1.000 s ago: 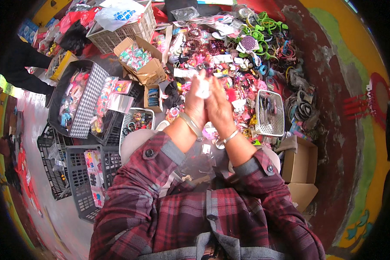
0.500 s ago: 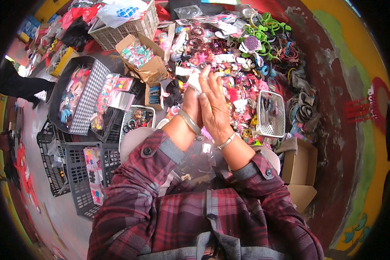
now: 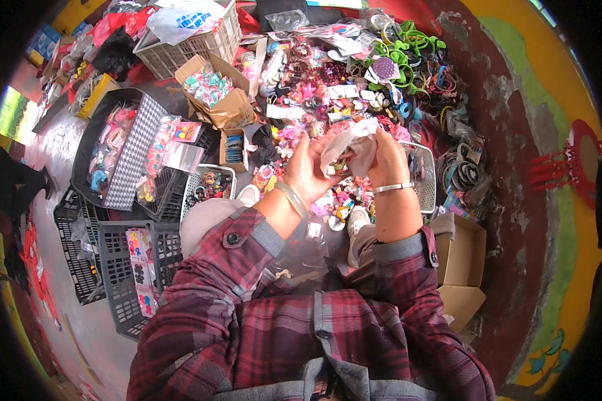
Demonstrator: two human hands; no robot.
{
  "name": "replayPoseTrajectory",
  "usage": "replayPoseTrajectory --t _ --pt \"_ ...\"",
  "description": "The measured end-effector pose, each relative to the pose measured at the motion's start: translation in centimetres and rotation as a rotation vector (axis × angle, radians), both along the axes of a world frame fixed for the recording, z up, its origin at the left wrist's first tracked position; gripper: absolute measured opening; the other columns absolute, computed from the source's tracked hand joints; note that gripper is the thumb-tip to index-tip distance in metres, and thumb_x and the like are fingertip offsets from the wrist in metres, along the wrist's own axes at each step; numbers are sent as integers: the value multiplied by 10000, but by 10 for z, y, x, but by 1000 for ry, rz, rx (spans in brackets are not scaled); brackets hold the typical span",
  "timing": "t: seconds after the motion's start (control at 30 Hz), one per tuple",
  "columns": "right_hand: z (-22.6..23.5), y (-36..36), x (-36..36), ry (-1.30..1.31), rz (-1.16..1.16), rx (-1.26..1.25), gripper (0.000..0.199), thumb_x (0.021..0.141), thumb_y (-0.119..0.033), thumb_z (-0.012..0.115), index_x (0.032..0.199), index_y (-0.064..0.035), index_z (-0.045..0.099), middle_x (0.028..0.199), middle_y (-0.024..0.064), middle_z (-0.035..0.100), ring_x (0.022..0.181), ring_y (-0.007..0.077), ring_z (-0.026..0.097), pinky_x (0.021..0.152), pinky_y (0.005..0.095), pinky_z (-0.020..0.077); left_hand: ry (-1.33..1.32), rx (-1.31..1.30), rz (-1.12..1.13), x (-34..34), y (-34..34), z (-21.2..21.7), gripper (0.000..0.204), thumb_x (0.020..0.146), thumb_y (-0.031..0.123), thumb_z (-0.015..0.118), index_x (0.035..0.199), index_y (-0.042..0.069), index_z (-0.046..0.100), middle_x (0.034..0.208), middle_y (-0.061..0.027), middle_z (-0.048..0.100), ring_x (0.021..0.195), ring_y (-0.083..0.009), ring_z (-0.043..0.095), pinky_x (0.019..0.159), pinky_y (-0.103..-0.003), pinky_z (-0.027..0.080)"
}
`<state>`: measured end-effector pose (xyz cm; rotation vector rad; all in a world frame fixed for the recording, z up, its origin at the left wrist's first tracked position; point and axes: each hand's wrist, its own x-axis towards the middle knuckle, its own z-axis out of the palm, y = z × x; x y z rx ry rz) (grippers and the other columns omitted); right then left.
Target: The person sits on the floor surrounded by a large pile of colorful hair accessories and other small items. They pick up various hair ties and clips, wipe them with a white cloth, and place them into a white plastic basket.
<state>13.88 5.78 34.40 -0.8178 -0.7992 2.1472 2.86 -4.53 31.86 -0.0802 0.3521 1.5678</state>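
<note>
A crumpled white tissue (image 3: 352, 139) stretches between my two hands above a heap of hair accessories (image 3: 318, 90). My right hand (image 3: 389, 162) is closed on its right side, the fingertips partly covered by it. On the left, my left hand (image 3: 305, 168) grips the tissue's lower left edge, with some fingers hidden behind the folds. Each wrist wears a metal bangle. Below the hands lie small pink, red and yellow hair pieces (image 3: 341, 212).
Green headbands (image 3: 408, 50) lie at the far right of the heap. A white basket (image 3: 427, 194) stands beside my right hand. Leftward are a carton of wrapped pieces (image 3: 237, 117), a dark crate (image 3: 122, 267) and a checked box (image 3: 135, 157). An open cardboard box (image 3: 467, 257) sits at the right.
My hands, pressed together before, have moved apart, the right one going rightward. The tissue is now spread between them. A person's dark-clothed leg at the left edge has shifted.
</note>
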Motion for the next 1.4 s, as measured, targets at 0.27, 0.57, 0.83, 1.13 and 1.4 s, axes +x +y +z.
replayPoseTrajectory --t 0.27,0.57,0.83,1.13,1.4 --pt "3 8 0 -410 -162 194 246 849 -220 478 891 -6 591 829 78 580 659 164 562 547 297 445 4 55 93 18 -12 12 484 891 465 354 1228 119 392 1204 -99 464 1097 -279 458 889 -492 390" --pt "35 -35 -3 -133 127 381 277 883 -273 506 927 -10 580 823 6 575 717 69 518 612 203 403 144 -159 265 7 -9 0 347 878 416 428 1048 133 533 981 -42 570 873 -191 548 724 -343 484" --pt "25 -34 -4 -292 149 575 193 858 -210 568 865 -25 622 736 -19 573 651 40 488 569 184 391 -77 78 192 8 -12 17 427 827 464 476 1074 122 542 1046 -51 583 995 -223 530 901 -395 378" --pt "35 -18 10 190 165 51 409 810 -212 580 1123 33 486 1013 126 594 868 223 601 760 333 498 -50 52 27 6 -17 18 655 727 637 496 1161 147 504 1166 -35 503 1066 -245 452 960 -436 300" --pt "34 -22 9 -5 215 237 335 842 -202 537 1078 37 530 950 107 615 797 166 609 706 269 498 102 108 69 9 -16 36 480 786 433 576 1141 117 508 1074 -44 555 1007 -217 507 926 -392 357"
